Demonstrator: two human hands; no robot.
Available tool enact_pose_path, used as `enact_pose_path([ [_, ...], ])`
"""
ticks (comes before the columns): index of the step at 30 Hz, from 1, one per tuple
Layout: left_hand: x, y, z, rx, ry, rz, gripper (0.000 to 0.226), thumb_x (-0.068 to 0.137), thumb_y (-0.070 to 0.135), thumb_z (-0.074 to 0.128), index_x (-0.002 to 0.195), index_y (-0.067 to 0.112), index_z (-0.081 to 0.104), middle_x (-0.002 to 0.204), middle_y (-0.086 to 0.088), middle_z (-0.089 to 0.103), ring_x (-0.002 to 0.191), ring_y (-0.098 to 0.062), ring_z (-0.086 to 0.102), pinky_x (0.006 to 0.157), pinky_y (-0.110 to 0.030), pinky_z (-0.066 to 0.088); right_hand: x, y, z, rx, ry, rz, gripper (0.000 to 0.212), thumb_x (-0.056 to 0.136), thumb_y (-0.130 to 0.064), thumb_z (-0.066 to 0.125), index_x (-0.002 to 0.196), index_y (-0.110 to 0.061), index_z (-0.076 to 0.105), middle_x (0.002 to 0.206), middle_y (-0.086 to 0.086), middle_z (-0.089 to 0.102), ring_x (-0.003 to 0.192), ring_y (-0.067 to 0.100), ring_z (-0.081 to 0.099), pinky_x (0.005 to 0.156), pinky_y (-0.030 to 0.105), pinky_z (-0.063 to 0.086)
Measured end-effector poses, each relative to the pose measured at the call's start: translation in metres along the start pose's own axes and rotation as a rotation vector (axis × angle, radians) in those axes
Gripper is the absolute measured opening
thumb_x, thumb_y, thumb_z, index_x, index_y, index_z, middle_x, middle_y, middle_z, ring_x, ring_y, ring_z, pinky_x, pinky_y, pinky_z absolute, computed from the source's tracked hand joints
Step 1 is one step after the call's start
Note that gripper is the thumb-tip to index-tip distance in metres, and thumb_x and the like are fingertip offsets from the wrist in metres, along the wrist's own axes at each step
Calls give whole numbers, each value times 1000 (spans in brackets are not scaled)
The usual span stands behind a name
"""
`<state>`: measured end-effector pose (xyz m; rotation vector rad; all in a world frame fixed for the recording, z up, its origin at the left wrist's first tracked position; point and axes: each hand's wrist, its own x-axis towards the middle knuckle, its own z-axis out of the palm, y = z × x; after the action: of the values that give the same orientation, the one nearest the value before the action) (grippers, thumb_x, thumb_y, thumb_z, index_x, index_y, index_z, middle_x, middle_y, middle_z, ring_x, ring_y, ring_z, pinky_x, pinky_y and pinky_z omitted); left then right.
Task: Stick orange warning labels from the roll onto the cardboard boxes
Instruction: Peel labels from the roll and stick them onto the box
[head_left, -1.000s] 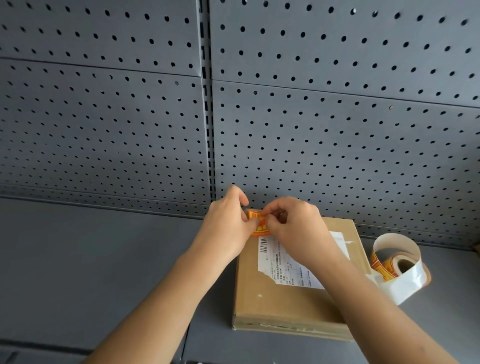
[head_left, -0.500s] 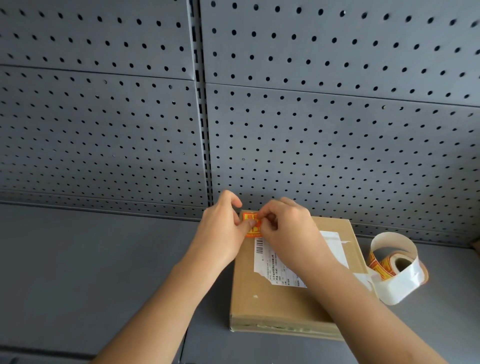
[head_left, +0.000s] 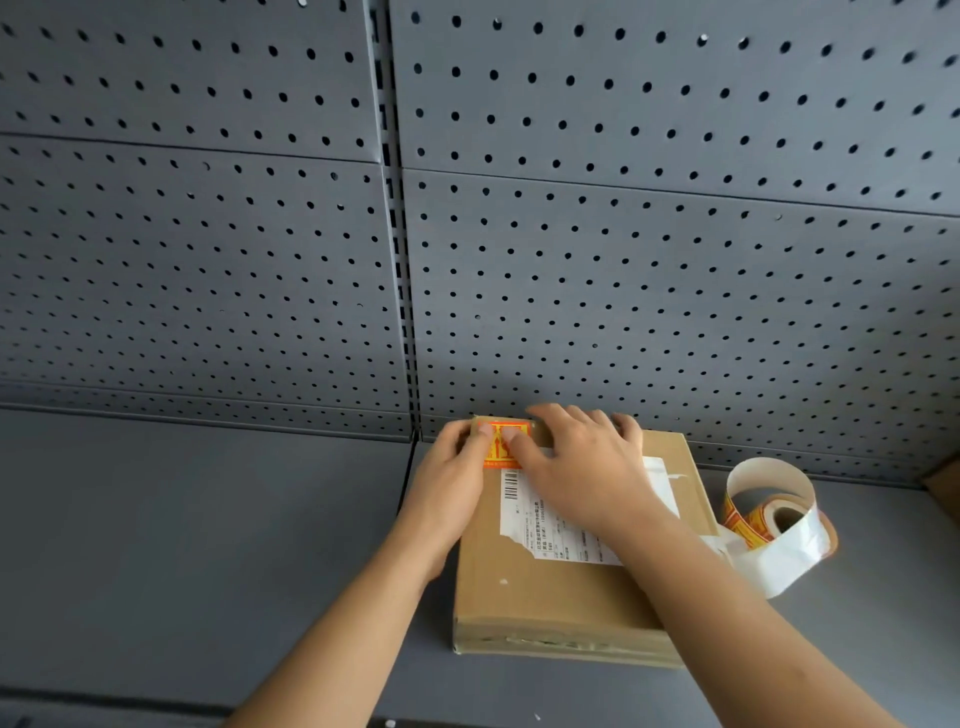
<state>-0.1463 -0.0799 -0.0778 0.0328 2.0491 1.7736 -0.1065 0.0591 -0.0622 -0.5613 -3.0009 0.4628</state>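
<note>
Label application, pressing stage. The orange label (head_left: 501, 441) lies on the top face of the box (head_left: 545, 587), at its far-left corner and just above the white shipping label (head_left: 550, 530), whose upper edge it appears to touch or slightly overlap. Likely faults from here: uneven thumb pressure could trap a bubble or crease; a corner left unpressed could lift, above all where the label crosses onto the shipping label's edge; a sideways drag of the fingertips could skew the label before the adhesive takes. The right forearm also crosses the box close to the roll (head_left: 769, 519), which stands on edge on the shelf (head_left: 208, 519) just right of the box, with a loose loop of white liner; a careless withdrawal could catch that liner and tip the roll. Pose: both arms reach forward from the lower edge of the view and converge on the corner. The left hand (head_left: 447, 483) lies at the box's left edge, its thumb flat on the label, its fingers relaxed and clamped on nothing. The right hand (head_left: 582, 467) is spread palm-down on the box top, fingers straight and apart, its nearest fingertip on the label. Behind stands a grey pegboard (head_left: 623, 286).
</note>
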Motion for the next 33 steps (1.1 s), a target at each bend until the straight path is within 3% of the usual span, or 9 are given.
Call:
enact_pose_path([
  [5,3,0,2,109,56,65,28,105,48,44,106,30,65,94,1,74,83,-16,73,72,-35,54,4,-2,5,-51,44,9,48,100,-63,28,112,-31,62,114,-9,67,114,20,54,109,46,23],
  [11,6,-6,2,189,91,122,43,108,36,29,96,26,69,95,0,73,93,-18,69,82,-39,50,7,5,10,2,77,32,42,107,-44,23,99,-27,61,107,-10,68,108,20,57,109,44,24],
  [15,1,-4,-1,129,-1,78,41,102,59,38,102,32,69,95,4,76,88,-13,73,81,-37,56,5,4,8,4,43,0,47,101,-59,25,108,-31,62,112,-10,66,113,19,54,110,45,22],
  [18,0,-6,-3,116,-49,72,25,102,50,48,115,37,66,103,8,76,94,-12,73,92,-45,57,2,1,8,-50,17,-18,52,97,-67,26,117,-31,59,120,-8,63,118,21,51,112,47,21],
  [21,1,-5,-3,152,-43,90,25,104,47,45,112,37,66,103,7,75,96,-15,72,94,-49,55,2,-1,11,-82,12,-21,51,100,-61,21,116,-27,56,122,-6,62,120,23,50,114,51,21],
  [27,-2,-5,-3,150,-67,97,30,109,41,35,108,37,64,105,-1,74,96,-18,71,91,-44,54,5,3,12,-29,27,-4,43,106,-44,18,114,-26,57,116,-8,63,116,22,53,114,49,19],
  [30,-2,-5,-3,92,-75,97,33,109,39,31,106,41,64,106,-2,73,93,-15,71,85,-37,55,5,3,9,-12,19,-12,48,103,-54,21,117,-29,59,119,-9,64,118,21,53,114,48,19],
  [33,-2,-9,-5,79,-95,73,31,106,52,35,113,45,65,104,4,76,94,-14,74,85,-38,57,3,2,8,-38,-2,-25,55,97,-67,24,123,-32,58,122,-9,62,121,20,51,116,50,19],
])
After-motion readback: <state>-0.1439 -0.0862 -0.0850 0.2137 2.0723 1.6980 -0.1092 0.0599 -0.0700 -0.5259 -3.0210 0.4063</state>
